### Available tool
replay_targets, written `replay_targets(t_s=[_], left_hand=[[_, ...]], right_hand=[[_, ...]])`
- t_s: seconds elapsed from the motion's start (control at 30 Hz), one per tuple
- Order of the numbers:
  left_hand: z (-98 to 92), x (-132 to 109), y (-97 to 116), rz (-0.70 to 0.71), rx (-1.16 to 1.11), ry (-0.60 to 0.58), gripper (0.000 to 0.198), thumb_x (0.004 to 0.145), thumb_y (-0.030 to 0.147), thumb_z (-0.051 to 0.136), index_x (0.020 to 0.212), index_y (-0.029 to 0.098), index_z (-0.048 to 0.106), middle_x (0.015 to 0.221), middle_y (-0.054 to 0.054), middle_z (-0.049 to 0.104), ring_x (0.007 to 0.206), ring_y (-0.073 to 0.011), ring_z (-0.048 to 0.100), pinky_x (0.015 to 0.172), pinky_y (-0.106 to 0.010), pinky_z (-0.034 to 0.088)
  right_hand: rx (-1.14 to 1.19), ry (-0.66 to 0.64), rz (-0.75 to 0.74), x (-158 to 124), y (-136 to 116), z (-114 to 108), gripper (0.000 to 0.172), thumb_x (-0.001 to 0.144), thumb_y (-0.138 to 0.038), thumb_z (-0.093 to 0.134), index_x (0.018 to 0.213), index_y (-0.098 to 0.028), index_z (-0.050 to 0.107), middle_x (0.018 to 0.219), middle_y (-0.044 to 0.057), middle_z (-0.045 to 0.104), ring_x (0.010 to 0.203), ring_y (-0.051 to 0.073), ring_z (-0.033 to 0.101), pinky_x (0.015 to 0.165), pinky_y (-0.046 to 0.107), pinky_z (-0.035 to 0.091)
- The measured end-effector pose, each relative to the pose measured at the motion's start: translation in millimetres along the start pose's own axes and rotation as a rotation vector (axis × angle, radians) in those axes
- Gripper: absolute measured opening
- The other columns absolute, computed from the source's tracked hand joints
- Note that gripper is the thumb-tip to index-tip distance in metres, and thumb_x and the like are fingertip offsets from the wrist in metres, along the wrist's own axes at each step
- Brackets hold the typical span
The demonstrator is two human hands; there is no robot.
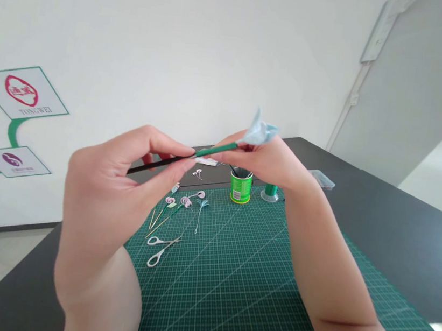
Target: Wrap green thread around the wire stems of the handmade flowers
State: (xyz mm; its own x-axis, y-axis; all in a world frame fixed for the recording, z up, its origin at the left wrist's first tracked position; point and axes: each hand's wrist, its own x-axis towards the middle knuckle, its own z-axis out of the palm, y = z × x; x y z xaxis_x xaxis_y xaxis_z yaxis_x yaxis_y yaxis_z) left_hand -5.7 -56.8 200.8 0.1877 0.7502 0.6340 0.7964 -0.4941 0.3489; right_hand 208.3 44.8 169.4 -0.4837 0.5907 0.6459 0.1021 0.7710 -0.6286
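Note:
Above the cutting mat [231, 275], a pale blue flower [259, 132] sits at the upper right end of a slanting thin black stick [159, 163]. Dark green wrapping [218, 149] covers the stick's upper part below the petals. My left hand [107, 188] pinches the stick between thumb and forefinger where black meets green. Behind the flower, my right hand [276, 164] has its fingers closed around the wrapped part. Its fingertips are partly hidden, so I cannot tell whether they also hold a thread.
White-handled scissors [160, 250] lie spread on the mat. Several finished flower stems [166, 210] and a small blue flower [202, 203] lie beyond them. Farther back stand a green tub [240, 187] and a spool of green thread [270, 192], with a clear plastic box [321, 180] to the right.

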Motion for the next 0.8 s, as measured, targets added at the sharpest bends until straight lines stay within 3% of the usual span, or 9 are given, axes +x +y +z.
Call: replay_targets(t_s=[0.13,0.27,0.63,0.7,0.8], left_hand=[[4.3,3.9,-0.5,-0.1,0.084,0.186,0.032,0.091,0.047,0.062,0.119,0.034,0.071,0.108,0.009,0.077,0.106,-0.0214,0.07,0.09,-0.033,0.058],[8.2,6.1,-0.6,-0.121,0.086,0.195,0.032,0.091,0.05,0.063,0.118,0.037,0.073,0.107,0.009,0.078,0.103,-0.0218,0.072,0.089,-0.034,0.06],[16.1,13.6,-9.4,-0.114,-0.013,0.062,0.02,0.09,0.039,0.065,0.102,0.03,0.079,0.095,0.002,0.079,0.086,-0.0202,0.071,0.065,-0.028,0.055],[17.6,15.0,-9.1,-0.14,-0.024,-0.016,0.019,0.089,0.038,0.066,0.099,0.029,0.079,0.092,0.001,0.079,0.08,-0.0191,0.07,0.061,-0.027,0.052],[19.4,16.7,-10.1,-0.153,-0.026,-0.16,0.02,0.089,0.04,0.066,0.098,0.028,0.08,0.09,0.001,0.079,0.073,-0.017,0.068,0.055,-0.026,0.047]], right_hand=[[0.05,-0.208,-0.005,-2.8,-7.0,-0.7,0.025,0.086,-0.038,0.075,0.096,-0.017,0.083,0.093,0.008,0.08,0.079,0.016,0.068,0.063,0.026,0.051],[0.02,-0.324,0.005,-8.4,-19.0,-6.3,0.022,0.088,-0.031,0.072,0.098,-0.015,0.083,0.086,0.007,0.079,0.064,0.01,0.062,0.054,0.024,0.044],[0.063,-0.598,-0.112,-26.3,-36.9,-19.6,0.016,0.091,-0.025,0.071,0.099,-0.017,0.082,0.075,0.003,0.077,0.047,0.004,0.047,0.044,0.022,0.033],[0.084,-0.579,-0.138,-30.5,-41.1,-21.1,0.017,0.092,-0.025,0.07,0.101,-0.017,0.082,0.07,0.001,0.075,0.045,0.004,0.043,0.042,0.023,0.032],[0.104,-0.436,-0.128,-35.9,-48.6,-22.2,0.018,0.092,-0.027,0.071,0.102,-0.018,0.082,0.063,-0.002,0.07,0.043,0.004,0.04,0.041,0.025,0.033]])
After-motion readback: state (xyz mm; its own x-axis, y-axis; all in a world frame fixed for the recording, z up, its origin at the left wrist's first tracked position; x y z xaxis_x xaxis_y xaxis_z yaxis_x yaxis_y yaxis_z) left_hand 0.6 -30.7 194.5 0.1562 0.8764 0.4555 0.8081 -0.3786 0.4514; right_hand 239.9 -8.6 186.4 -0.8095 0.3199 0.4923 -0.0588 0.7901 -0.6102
